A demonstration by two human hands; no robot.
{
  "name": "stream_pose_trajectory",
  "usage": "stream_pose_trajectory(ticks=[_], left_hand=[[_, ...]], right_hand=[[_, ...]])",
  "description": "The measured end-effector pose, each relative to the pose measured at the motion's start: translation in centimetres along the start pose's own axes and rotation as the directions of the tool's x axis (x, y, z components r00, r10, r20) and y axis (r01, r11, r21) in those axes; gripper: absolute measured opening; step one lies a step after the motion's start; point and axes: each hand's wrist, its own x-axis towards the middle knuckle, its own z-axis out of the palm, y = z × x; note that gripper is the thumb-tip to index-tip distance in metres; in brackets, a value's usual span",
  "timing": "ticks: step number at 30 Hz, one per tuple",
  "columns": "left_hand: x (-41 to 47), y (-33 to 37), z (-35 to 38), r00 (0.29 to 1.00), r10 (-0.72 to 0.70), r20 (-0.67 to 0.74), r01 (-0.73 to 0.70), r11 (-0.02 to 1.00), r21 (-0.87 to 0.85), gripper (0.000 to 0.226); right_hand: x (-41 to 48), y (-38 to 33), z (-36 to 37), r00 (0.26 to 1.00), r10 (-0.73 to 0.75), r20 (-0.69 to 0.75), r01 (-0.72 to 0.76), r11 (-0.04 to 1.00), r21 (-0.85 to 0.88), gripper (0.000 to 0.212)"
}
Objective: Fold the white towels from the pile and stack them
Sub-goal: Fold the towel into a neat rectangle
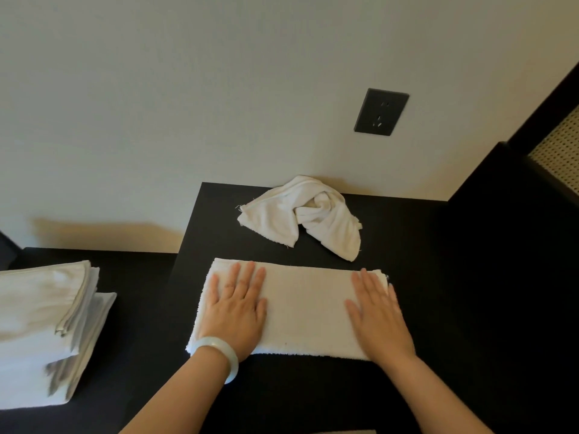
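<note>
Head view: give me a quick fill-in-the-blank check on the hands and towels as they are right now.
1. The left hand and the right hand press palms ____ on the flat towel.
2. The bracelet is on the ____ wrist.
3. The crumpled towel lies between the flat towel and the ____.
4. The stack of folded towels sits to the flat towel's ____.

Missing words: down; left; wall; left.

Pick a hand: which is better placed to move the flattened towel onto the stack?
Left, probably. The left hand lies flat on the towel end nearest the stack; the right hand presses the far end.
</note>
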Motion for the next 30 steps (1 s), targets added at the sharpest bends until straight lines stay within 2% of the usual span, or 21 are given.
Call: stream_pose_trajectory(ticks=[5,8,10,12,14,16,19,21,23,25,26,30], left_hand=[[0.0,-0.1,-1.1,0.998,0.003,0.061,-0.003,1.000,0.000,0.060],[0.1,-0.8,-2.3,0.995,-0.036,0.093,0.042,0.997,-0.069,0.064],[-0.4,-1.5,-3.1,0.987,-0.156,0.029,0.158,0.979,-0.126,0.066],[-1.1,-2.1,-3.8,0.948,-0.317,-0.011,0.309,0.930,-0.202,0.065],[-1.6,-2.5,-4.2,0.891,-0.454,0.020,0.443,0.857,-0.262,0.064],[-1.8,-2.8,-4.2,0.848,-0.518,0.108,0.522,0.787,-0.327,0.064],[-1.9,-3.1,-4.1,0.813,-0.549,0.197,0.570,0.677,-0.466,0.061],[-1.8,-3.5,-4.5,0.763,-0.591,0.261,0.624,0.569,-0.536,0.055],[-1.8,-4.0,-4.7,0.714,-0.621,0.324,0.663,0.449,-0.599,0.044],[-1.7,-5.1,-4.8,0.689,-0.628,0.362,0.653,0.322,-0.685,0.036],[-1.9,-5.5,-5.1,0.685,-0.622,0.380,0.636,0.255,-0.729,0.033],[-3.4,-6.4,-6.5,0.673,-0.586,0.451,0.604,0.083,-0.793,0.014]], right_hand=[[0.2,2.4,-1.1,0.998,0.011,0.068,-0.023,0.983,0.180,0.068],[0.4,2.3,-2.0,0.979,0.205,-0.012,-0.187,0.913,0.363,0.076],[0.7,2.7,-2.7,0.941,0.339,0.006,-0.313,0.862,0.399,0.075],[1.2,3.1,-3.4,0.903,0.414,0.114,-0.425,0.821,0.383,0.075],[1.6,3.4,-4.1,0.858,0.461,0.226,-0.513,0.792,0.331,0.074],[1.9,3.3,-4.7,0.810,0.481,0.336,-0.579,0.749,0.323,0.071],[2.0,3.1,-5.4,0.745,0.455,0.489,-0.661,0.602,0.447,0.064],[2.1,3.2,-5.9,0.693,0.373,0.618,-0.718,0.442,0.538,0.052],[2.1,3.0,-6.4,0.681,0.231,0.695,-0.731,0.268,0.628,0.040],[2.0,2.1,-7.0,0.715,0.080,0.695,-0.699,0.121,0.705,0.033],[2.1,1.4,-7.2,0.738,0.039,0.674,-0.674,0.081,0.734,0.032],[2.6,-2.2,-8.5,0.825,-0.013,0.565,-0.564,0.030,0.825,0.031]])
